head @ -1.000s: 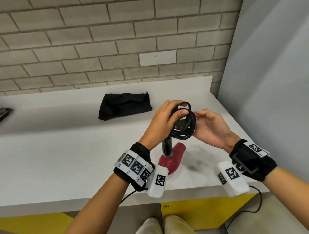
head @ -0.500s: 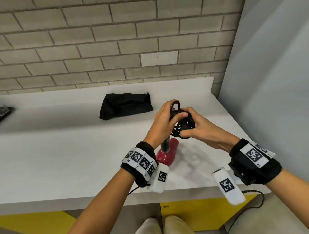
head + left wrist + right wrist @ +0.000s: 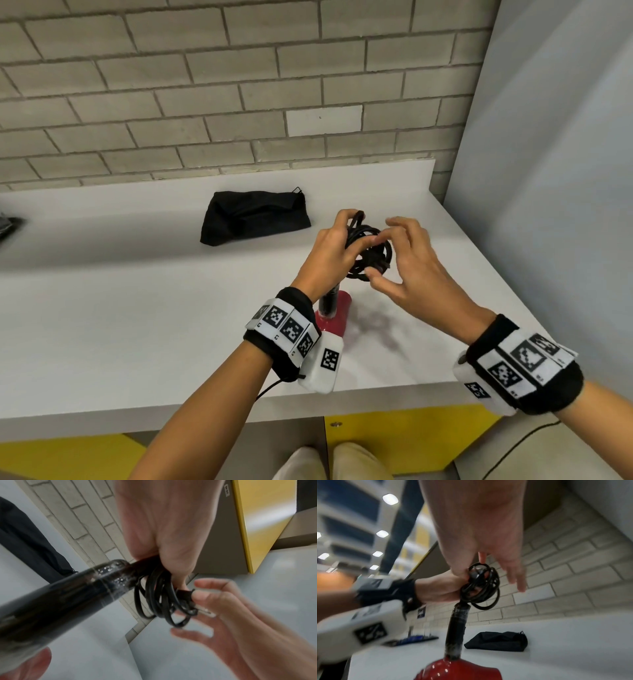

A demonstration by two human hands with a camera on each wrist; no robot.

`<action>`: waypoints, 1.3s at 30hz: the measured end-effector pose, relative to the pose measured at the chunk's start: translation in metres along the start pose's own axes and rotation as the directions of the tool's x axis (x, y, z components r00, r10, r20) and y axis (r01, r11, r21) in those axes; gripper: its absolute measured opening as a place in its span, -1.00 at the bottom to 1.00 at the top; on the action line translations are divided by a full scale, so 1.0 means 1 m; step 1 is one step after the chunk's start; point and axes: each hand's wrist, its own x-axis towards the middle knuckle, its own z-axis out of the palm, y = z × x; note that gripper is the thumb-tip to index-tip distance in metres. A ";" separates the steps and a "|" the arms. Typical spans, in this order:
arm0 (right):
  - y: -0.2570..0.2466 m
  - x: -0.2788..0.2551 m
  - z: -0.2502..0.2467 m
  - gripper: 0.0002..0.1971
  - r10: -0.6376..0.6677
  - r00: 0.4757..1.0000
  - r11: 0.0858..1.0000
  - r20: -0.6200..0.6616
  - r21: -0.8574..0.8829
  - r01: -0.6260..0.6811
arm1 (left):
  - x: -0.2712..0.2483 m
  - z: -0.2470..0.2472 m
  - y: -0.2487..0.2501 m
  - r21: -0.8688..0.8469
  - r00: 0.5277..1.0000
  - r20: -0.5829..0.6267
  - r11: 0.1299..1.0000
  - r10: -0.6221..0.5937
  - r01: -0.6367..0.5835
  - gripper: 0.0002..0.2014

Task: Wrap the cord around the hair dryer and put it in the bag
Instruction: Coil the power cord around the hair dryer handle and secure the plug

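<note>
The white counter (image 3: 137, 308) fills the middle band of the head view, with the brick wall (image 3: 205, 85) across the upper frame and yellow cabinet fronts (image 3: 404, 442) along the bottom edge.

The black bag (image 3: 255, 216) lies flat on the counter, left of centre in the head view and well apart from your hands; in the right wrist view it sits at lower centre-right (image 3: 496, 643).

The hair dryer (image 3: 334, 310) stands upside down just below frame centre, its red body down toward the counter and its black handle pointing up into your left hand. Whether the body touches the counter cannot be told.

Your left hand (image 3: 329, 253) is curled around the top of the handle, with fingers closed over the coiled cord; the left wrist view confirms this grip (image 3: 164, 534).

Your right hand (image 3: 411, 260) is just right of the coil. Its thumb and one finger pinch the plug end, while the remaining fingers (image 3: 402, 222) are spread and extended.

The cord (image 3: 368, 248) is gathered in several black loops at the handle end, between both hands.

The plug (image 3: 202, 610) shows its metal prongs at centre-right of the left wrist view.
</note>
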 end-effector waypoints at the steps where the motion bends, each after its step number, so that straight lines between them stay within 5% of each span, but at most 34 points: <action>1: -0.002 -0.001 0.001 -0.59 -0.043 0.998 0.991 -0.034 -0.126 0.038 | 0.000 0.000 0.001 -0.006 1.000 -0.008 1.000 -0.006 0.006 -0.63; 7: -0.006 0.010 0.001 -0.51 0.037 0.994 0.993 0.104 -0.116 -0.025 | 0.000 -0.003 0.003 -0.032 0.999 -0.036 0.999 -0.005 0.004 -0.63; 12: -0.004 0.008 -0.006 -0.68 -0.033 0.996 0.991 0.080 -0.127 0.043 | -0.007 0.000 -0.002 0.027 0.997 -0.081 1.000 0.007 -0.005 -0.58; 16: -0.011 0.001 -0.009 -0.97 0.056 0.995 0.969 0.079 0.237 -0.073 | -0.012 0.004 0.002 0.045 0.984 -0.162 0.997 0.073 -0.067 -0.52; 22: -0.017 0.000 -0.010 -0.83 0.128 0.991 0.899 0.041 0.417 -0.133 | -0.014 0.004 0.011 0.134 0.969 -0.166 0.978 0.184 -0.163 -0.77; 30: -0.006 0.001 0.000 -0.87 -0.010 0.992 1.000 -0.124 0.013 0.011 | -0.014 0.008 0.011 -0.029 0.955 -0.263 0.988 0.139 -0.152 -0.78; 32: -0.005 0.000 0.005 -0.89 -0.037 0.988 0.987 -0.148 -0.160 0.013 | -0.013 0.011 0.010 -0.038 0.953 -0.278 0.990 0.122 -0.138 -0.76; 35: -0.004 -0.003 0.011 -0.65 -0.066 0.992 0.932 -0.108 -0.362 0.023 | -0.012 0.012 0.011 -0.039 0.951 -0.289 0.991 0.113 -0.129 -0.74; 39: -0.004 -0.004 0.014 -0.69 -0.120 0.973 0.865 -0.195 -0.502 0.006 | -0.011 0.011 0.010 -0.053 0.952 -0.292 0.992 0.096 -0.116 -0.75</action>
